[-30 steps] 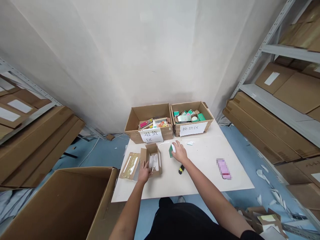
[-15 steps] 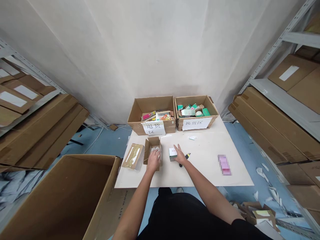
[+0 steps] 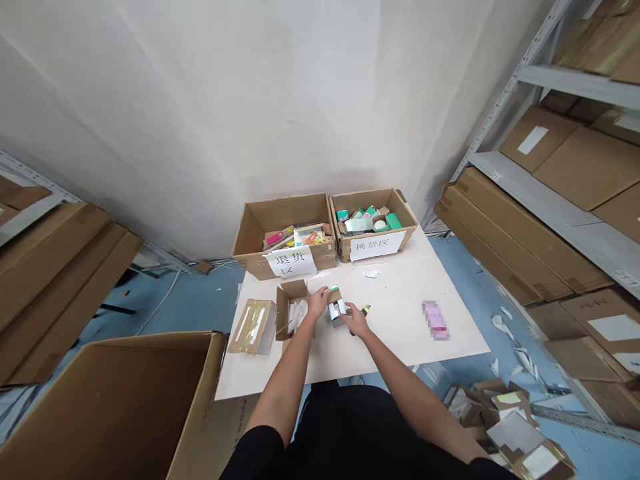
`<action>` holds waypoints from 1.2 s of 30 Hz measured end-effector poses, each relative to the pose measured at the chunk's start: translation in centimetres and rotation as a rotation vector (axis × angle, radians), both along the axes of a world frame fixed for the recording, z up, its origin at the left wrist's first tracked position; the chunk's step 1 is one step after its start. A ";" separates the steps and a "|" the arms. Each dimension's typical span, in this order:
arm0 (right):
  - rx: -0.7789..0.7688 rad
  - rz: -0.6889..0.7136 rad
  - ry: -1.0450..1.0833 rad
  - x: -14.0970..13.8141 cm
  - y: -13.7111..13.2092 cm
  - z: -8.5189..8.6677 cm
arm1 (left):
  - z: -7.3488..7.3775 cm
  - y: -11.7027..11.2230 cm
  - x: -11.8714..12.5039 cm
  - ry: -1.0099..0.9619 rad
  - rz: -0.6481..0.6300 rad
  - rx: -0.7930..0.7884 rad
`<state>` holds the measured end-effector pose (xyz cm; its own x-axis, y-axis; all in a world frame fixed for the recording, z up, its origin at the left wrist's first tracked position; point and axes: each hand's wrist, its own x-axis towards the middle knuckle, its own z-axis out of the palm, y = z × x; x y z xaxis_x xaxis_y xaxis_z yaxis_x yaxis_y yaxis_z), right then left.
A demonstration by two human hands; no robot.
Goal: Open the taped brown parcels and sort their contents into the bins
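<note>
A small white-and-green product box (image 3: 336, 310) stands on the table with its top opened, showing a white item inside. My left hand (image 3: 317, 304) is at its left side, fingertips pinching the raised green-edged flap. From the right, my right hand (image 3: 355, 319) grips the box's side with bent fingers. Beside that hand lies a black-and-yellow utility knife (image 3: 367, 311), partly covered by it. To the left, an opened brown carton (image 3: 284, 313) holds clear plastic wrapping (image 3: 299, 312). A taped brown box (image 3: 249, 327) lies farther left.
Two labelled cartons stand at the table's back: one with mixed packages (image 3: 280, 263), one with green-and-white boxes (image 3: 345, 250). A pixelated pink item (image 3: 436, 320) lies right. A large open carton (image 3: 215, 373) stands left; shelves (image 3: 530, 180) flank the table. Opened boxes (image 3: 515, 433) litter the floor.
My left hand has left the brown carton and moved right to the small box. That box's top is now open. The camera view has shifted slightly right.
</note>
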<state>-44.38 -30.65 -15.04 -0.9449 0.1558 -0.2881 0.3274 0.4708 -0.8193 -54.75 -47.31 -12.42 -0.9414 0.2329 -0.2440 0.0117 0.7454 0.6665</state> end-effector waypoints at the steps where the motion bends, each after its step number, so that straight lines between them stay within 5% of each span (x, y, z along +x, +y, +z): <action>1: 0.039 -0.007 -0.002 0.1 -0.2 0.0 | -0.3 0.2 0.1 -0.010 0.046 -0.023; 7: 0.192 -0.001 0.083 0.0 -1.4 -0.2 | -1.8 1.1 2.6 0.111 0.216 -0.120; 13: 0.200 -0.005 0.091 -0.9 -1.2 0.4 | -1.6 0.6 3.7 0.049 -0.011 0.093; 20: 0.174 0.009 0.183 -1.0 -0.3 0.1 | -3.3 -0.9 3.7 -0.018 -0.002 0.220; 25: 0.153 0.024 0.069 -1.1 0.3 0.4 | -4.2 -1.8 4.5 -0.057 -0.129 0.272; 33: 0.536 0.186 -0.128 -2.9 -1.3 3.5 | -4.2 -0.8 4.7 -0.009 -0.076 0.160; 36: 0.563 0.197 -0.201 -4.0 -2.2 4.1 | -4.0 -0.6 4.7 -0.017 -0.066 0.129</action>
<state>-48.35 -32.86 -10.94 -0.9072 0.1640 -0.3874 0.3126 0.8791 -0.3599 -50.01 -47.92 -16.40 -0.9190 0.3243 -0.2243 0.0453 0.6518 0.7571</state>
